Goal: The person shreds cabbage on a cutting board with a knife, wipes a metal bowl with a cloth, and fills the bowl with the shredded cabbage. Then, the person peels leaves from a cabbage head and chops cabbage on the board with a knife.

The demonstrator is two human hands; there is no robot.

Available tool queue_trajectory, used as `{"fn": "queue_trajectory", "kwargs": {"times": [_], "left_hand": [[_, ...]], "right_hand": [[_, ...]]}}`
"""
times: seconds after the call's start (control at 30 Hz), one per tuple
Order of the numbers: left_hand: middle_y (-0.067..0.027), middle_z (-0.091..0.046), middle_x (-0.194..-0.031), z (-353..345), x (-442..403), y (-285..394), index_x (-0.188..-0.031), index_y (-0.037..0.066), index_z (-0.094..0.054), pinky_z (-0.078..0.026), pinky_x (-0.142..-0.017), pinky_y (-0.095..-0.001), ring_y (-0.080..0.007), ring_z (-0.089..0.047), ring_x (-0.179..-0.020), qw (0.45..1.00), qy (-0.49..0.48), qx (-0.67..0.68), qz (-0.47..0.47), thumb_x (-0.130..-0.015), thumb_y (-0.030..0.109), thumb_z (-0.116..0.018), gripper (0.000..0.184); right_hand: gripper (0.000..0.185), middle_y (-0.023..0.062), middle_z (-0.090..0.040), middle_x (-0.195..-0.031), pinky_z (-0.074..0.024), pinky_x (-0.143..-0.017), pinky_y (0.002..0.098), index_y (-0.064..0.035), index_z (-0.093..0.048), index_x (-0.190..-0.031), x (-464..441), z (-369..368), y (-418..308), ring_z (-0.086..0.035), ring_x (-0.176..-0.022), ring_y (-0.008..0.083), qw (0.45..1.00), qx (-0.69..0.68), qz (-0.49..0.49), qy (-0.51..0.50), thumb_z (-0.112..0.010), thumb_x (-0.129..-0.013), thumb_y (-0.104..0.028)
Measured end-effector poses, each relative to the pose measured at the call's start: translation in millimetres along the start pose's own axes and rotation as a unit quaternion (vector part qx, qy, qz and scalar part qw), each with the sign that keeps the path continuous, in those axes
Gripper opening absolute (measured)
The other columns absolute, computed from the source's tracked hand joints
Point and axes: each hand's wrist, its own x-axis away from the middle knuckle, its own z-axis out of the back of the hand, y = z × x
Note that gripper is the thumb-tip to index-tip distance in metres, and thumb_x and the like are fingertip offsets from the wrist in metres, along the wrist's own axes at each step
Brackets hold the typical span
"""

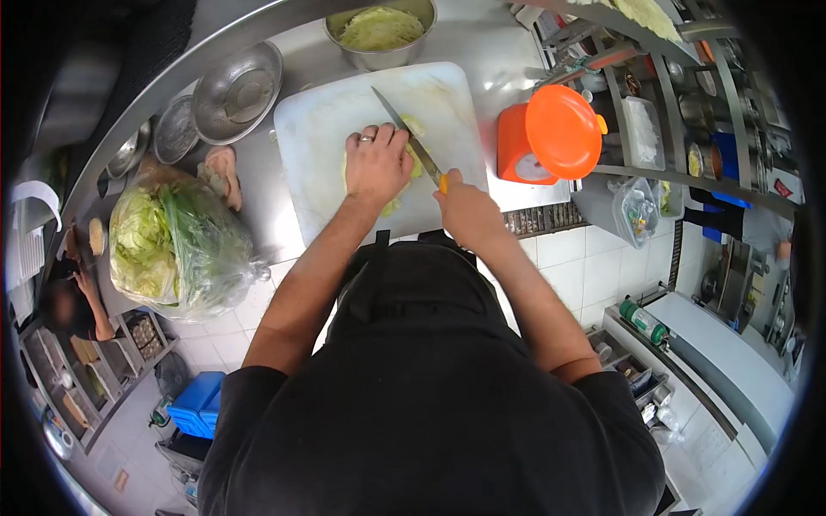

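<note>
A white cutting board (314,116) lies on the steel counter in front of me. My left hand (377,166), with a ring on one finger, presses down with bent fingers on pale green lettuce (416,163), which it mostly covers. My right hand (469,215) is closed around the yellow handle of a long kitchen knife (398,119). The blade slants up and left across the board, beside my left fingertips and over part of the lettuce. Beyond the board stands a steel bowl (383,60) of shredded lettuce.
Left of the board is a clear plastic bag (185,241) of lettuce; steel bowls (237,92) sit behind it. An orange scale (555,133) stands close to the board's right side. Another person (82,297) is at the far left. Shelving (680,112) stands right.
</note>
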Motion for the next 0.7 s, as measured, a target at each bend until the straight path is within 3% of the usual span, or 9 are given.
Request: {"fn": "queue_trajectory", "kwargs": {"times": [0.07,0.13,0.37,0.5,0.7], "left_hand": [[-0.0039,-0.064,-0.109,0.2,3.4,-2.1,-0.105,0.015,-0.067,-0.045,-0.097,-0.0510,-0.0263,-0.062,-0.108,1.000,0.001,0.005,0.001,-0.086,0.023,-0.067,0.020],[-0.0044,-0.064,-0.109,-0.3,1.5,-2.0,-0.105,0.015,-0.067,-0.045,-0.098,-0.0511,-0.0265,-0.062,-0.108,1.000,-0.001,0.012,0.000,-0.086,0.023,-0.067,0.020],[-0.0053,-0.066,-0.113,1.5,2.7,-1.6,-0.112,0.012,-0.067,-0.047,-0.098,-0.0490,-0.0276,-0.064,-0.107,1.000,0.006,0.015,0.014,-0.085,0.017,-0.068,0.027],[-0.0071,-0.065,-0.112,2.4,0.7,-0.6,-0.110,0.011,-0.065,-0.047,-0.099,-0.0493,-0.0284,-0.063,-0.108,1.000,0.003,0.018,0.021,-0.085,0.016,-0.068,0.026],[-0.0074,-0.065,-0.112,3.6,-0.9,-1.8,-0.108,0.010,-0.064,-0.048,-0.099,-0.0484,-0.0290,-0.063,-0.109,1.000,-0.008,0.014,0.018,-0.086,0.017,-0.068,0.024]], "right_hand": [[0.034,0.0288,-0.073,-0.091,-0.0566,-0.078,0.0567,0.0012,-0.050,-0.120,-14.3,-36.1,5.5,-0.073,-0.089,0.0471,0.998,-0.039,0.002,0.051,-0.058,-0.107,-0.029],[0.033,0.0285,-0.074,-0.096,-0.0563,-0.083,0.0563,0.0022,-0.050,-0.121,-28.4,-39.1,3.5,-0.073,-0.094,0.0470,0.998,-0.043,-0.005,0.034,-0.056,-0.107,-0.027],[0.033,0.0284,-0.074,-0.099,-0.0567,-0.085,0.0561,0.0026,-0.051,-0.121,-7.2,33.6,-17.7,-0.074,-0.096,0.0467,1.000,0.019,-0.001,-0.020,-0.056,-0.108,-0.027],[0.033,0.0287,-0.074,-0.098,-0.0568,-0.084,0.0575,0.0015,-0.050,-0.119,14.7,8.2,-21.0,-0.073,-0.093,0.0489,0.999,0.013,-0.040,-0.021,-0.055,-0.108,-0.029],[0.035,0.0289,-0.074,-0.096,-0.0565,-0.083,0.0580,0.0012,-0.049,-0.120,-24.3,-45.8,-6.1,-0.073,-0.093,0.0497,0.999,-0.029,-0.027,0.031,-0.054,-0.109,-0.031]]}}
